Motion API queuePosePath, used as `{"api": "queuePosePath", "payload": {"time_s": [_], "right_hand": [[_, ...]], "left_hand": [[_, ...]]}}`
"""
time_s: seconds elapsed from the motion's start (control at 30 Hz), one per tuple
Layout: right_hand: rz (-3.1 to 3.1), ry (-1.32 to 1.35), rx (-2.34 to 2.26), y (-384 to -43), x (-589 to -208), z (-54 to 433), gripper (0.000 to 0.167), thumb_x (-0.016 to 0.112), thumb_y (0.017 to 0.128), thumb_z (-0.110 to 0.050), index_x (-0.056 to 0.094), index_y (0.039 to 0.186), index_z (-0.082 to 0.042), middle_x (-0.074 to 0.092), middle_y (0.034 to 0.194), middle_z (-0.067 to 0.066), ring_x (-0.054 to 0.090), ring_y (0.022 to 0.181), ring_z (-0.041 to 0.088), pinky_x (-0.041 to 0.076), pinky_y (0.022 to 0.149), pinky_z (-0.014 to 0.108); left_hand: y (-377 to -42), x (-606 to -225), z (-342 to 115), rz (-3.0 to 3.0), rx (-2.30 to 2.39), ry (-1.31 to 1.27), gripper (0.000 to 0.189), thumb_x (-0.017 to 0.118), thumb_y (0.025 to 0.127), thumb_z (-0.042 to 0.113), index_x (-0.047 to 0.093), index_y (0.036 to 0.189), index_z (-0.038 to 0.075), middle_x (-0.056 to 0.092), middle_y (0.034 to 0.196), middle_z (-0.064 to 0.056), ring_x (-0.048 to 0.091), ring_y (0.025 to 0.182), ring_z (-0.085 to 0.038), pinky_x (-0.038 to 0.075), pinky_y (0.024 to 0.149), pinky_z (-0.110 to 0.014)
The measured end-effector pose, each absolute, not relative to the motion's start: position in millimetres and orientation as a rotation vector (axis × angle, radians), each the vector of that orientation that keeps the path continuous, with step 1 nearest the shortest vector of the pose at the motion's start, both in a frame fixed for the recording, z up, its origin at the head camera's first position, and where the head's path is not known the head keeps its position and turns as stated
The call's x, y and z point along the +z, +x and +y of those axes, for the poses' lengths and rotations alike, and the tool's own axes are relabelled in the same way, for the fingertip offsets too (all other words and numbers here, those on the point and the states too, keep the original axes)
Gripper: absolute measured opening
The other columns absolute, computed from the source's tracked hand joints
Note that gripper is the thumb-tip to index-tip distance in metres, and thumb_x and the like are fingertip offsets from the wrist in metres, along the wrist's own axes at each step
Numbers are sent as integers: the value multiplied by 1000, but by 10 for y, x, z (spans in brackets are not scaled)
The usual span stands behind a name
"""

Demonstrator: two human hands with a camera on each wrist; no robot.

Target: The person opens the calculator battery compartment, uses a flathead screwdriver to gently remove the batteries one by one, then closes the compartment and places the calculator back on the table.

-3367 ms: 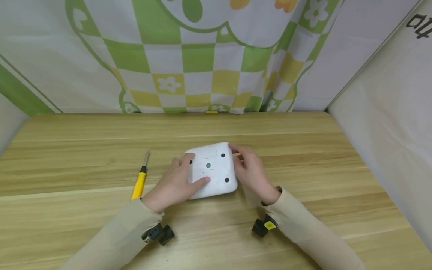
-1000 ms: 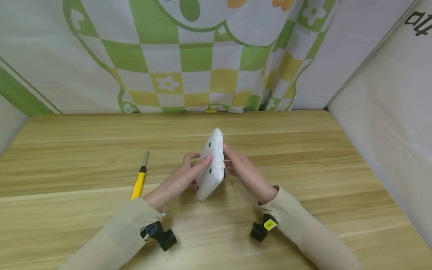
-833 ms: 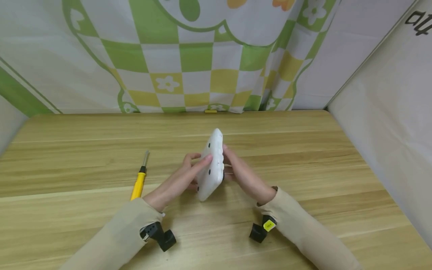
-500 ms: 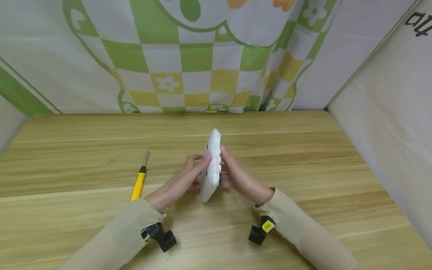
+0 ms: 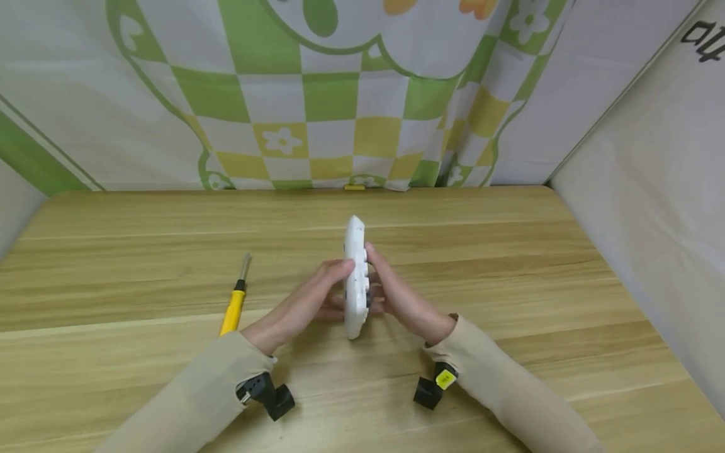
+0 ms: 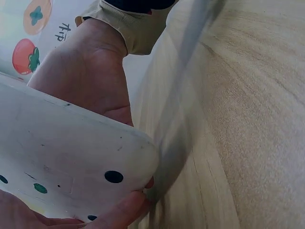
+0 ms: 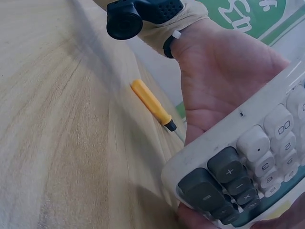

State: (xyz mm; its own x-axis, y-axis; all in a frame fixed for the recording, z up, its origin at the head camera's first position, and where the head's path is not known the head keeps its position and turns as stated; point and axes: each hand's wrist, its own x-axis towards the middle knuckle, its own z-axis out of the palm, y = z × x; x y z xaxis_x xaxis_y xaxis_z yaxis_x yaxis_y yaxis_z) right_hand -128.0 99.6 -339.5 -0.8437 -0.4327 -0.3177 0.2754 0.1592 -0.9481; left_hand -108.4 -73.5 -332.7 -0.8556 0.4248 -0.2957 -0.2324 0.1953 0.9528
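Observation:
A white calculator (image 5: pixel 355 296) stands nearly on edge between the two hands over the wooden table. Its back, with round black feet, faces left; its keys face right. The left hand (image 5: pixel 303 302) holds it with the thumb at the upper edge and the fingers against the back. From the other side the right hand (image 5: pixel 404 302) holds it, thumb tip near the edge and fingers partly hidden beside the keys. In the right wrist view, dark green keys (image 7: pixel 205 191) and white keys (image 7: pixel 255 142) show. The left wrist view shows the calculator's back (image 6: pixel 71 148).
A screwdriver (image 5: pixel 233 311) with a yellow handle lies left of the hands, its tip pointing away. A small yellow piece (image 5: pixel 355 187) sits at the table's far edge, below a green checked curtain (image 5: pixel 331 94). Black wrist cameras (image 5: pixel 272 399) hang under the sleeves.
The calculator was lying back up earlier and has been tilted on edge. Over the last second it turned further, bringing the keys' side into view, and the right hand shifted slightly left.

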Motion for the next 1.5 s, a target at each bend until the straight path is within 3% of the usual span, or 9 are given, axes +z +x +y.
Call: {"api": "queuePosePath", "payload": {"time_s": [0.23,0.5,0.7,0.93,1.0,1.17,1.23,1.37,1.5], "right_hand": [[1988,-69,-1734,-1313,-3409,1020,71,23,98,-59,28,149,-10,50,125,27,58,106,34,52,84,41],[2015,-50,-1730,-1328,-3451,1058,59,35,97,-47,47,131,-2,54,111,19,55,91,22,51,76,32],[2016,-76,-1768,-1333,-3505,1109,56,42,93,-35,40,138,-3,54,114,15,57,89,20,51,73,31],[2013,-23,-1756,-1337,-3467,1134,57,53,91,-16,34,144,-5,60,101,11,60,77,15,53,72,29],[2020,-45,-1736,-1336,-3467,1153,58,54,92,-15,32,145,-7,62,102,14,61,76,15,53,74,30],[2048,-66,-1697,-1337,-3439,1179,63,59,93,-16,28,147,-12,59,111,19,62,82,20,52,78,31],[2060,-49,-1682,-1338,-3427,1175,64,60,93,-17,27,148,-14,56,114,20,60,89,22,51,80,31],[2087,-2,-1653,-1334,-3406,1160,68,63,92,-19,26,149,-20,50,124,19,56,102,25,50,84,33],[2086,-18,-1654,-1321,-3397,1162,70,64,91,-21,25,149,-21,43,130,20,55,106,27,51,86,34]], "left_hand": [[-1079,-3311,-767,2027,1774,231,65,25,99,45,25,149,3,44,138,-26,56,115,-37,48,95,-45],[-1105,-3293,-821,2052,1819,268,59,19,101,39,16,153,11,41,143,-25,53,119,-39,49,93,-46],[-1099,-3295,-833,2097,1879,227,57,17,102,34,16,153,9,48,135,-26,57,111,-36,52,90,-44],[-1092,-3294,-851,2097,1936,204,56,17,102,28,11,154,12,52,129,-27,59,105,-32,54,85,-40],[-1092,-3293,-858,2132,1921,203,56,15,101,26,7,155,11,43,141,-24,51,119,-30,46,98,-42],[-1110,-3300,-876,2206,1889,152,56,16,101,23,3,155,10,34,148,-19,35,131,-28,20,115,-45],[-1120,-3306,-871,2209,1888,114,56,17,102,24,5,155,12,41,140,-19,42,123,-30,25,112,-45],[-1122,-3318,-857,2241,1865,114,55,20,103,25,7,154,12,42,140,-18,41,126,-29,23,114,-47],[-1116,-3338,-859,2258,1860,137,54,19,104,27,6,154,11,35,147,-17,31,137,-28,14,118,-47]]}}
